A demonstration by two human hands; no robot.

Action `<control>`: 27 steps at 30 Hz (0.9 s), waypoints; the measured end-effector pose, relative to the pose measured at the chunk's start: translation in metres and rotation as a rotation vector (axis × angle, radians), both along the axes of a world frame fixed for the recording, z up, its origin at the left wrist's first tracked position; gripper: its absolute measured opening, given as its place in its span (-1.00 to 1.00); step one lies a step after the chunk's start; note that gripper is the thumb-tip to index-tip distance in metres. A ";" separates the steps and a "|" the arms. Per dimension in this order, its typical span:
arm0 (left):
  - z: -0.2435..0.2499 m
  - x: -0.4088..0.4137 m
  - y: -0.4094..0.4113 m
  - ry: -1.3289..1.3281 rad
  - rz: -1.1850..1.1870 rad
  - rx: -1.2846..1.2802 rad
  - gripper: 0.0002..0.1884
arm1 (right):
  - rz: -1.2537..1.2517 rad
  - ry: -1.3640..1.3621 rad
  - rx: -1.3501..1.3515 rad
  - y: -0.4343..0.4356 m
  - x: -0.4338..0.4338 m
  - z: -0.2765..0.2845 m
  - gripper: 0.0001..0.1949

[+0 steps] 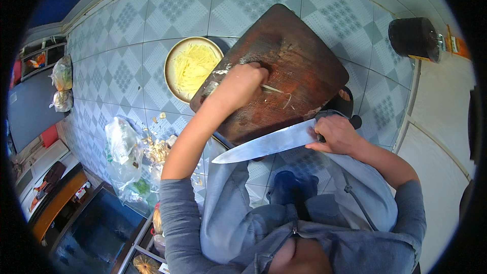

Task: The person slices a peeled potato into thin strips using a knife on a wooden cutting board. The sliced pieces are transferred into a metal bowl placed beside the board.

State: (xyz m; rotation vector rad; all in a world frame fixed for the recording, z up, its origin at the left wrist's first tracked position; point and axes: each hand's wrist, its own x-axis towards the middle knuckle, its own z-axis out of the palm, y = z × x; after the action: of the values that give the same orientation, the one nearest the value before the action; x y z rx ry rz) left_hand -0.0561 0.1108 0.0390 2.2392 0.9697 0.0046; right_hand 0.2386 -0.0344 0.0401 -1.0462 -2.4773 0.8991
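My left hand [247,82] rests with curled fingers on a dark wooden cutting board [300,61]. A pale thin vegetable strip [272,89] pokes out from under the hand, and another thin shaving [288,101] lies on the wood beside it. My right hand [335,133] grips the handle of a large chef's knife [270,140]. The broad blade points left across the board's near edge, above my knees, its tip away from the left hand. Left of the board, partly under its edge, a round plate [168,69] holds a heap of pale yellow vegetable shreds [194,66].
Patterned tiles [125,66] cover the floor. Clear plastic bags [123,148] and scattered peelings [158,150] lie at left. Wrapped goods [62,80] sit farther left. A dark-filled jar [414,39] stands at the upper right, by a pale panel [441,110].
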 end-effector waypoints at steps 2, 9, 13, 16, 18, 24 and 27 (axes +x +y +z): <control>-0.006 0.019 -0.010 0.023 -0.031 0.051 -0.84 | 0.013 -0.017 -0.013 0.000 0.000 0.000 -0.55; 0.007 0.050 -0.031 -0.005 -0.082 0.069 -0.76 | 0.028 -0.048 0.005 -0.002 0.002 0.002 -0.53; 0.004 0.061 -0.048 0.099 -0.076 0.273 -0.68 | 0.037 -0.041 0.016 -0.001 0.000 0.004 -0.54; 0.001 0.063 -0.048 0.167 -0.132 0.301 -0.68 | 0.043 -0.036 0.012 -0.002 0.001 0.002 -0.54; -0.002 0.063 -0.045 0.207 -0.176 0.343 -0.72 | 0.041 -0.033 0.009 -0.003 0.001 0.001 -0.54; 0.001 0.049 -0.025 0.203 -0.203 0.231 -0.77 | 0.053 -0.023 -0.005 -0.002 -0.003 0.001 -0.53; 0.009 0.016 0.001 0.145 0.043 0.162 -0.86 | 0.053 -0.016 -0.022 -0.002 -0.004 -0.002 -0.53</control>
State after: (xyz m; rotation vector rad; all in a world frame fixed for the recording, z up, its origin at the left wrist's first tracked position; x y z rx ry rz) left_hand -0.0400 0.1122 0.0479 2.3931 1.1301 -0.0630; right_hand 0.2343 -0.0368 0.0384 -1.0031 -2.5248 0.9400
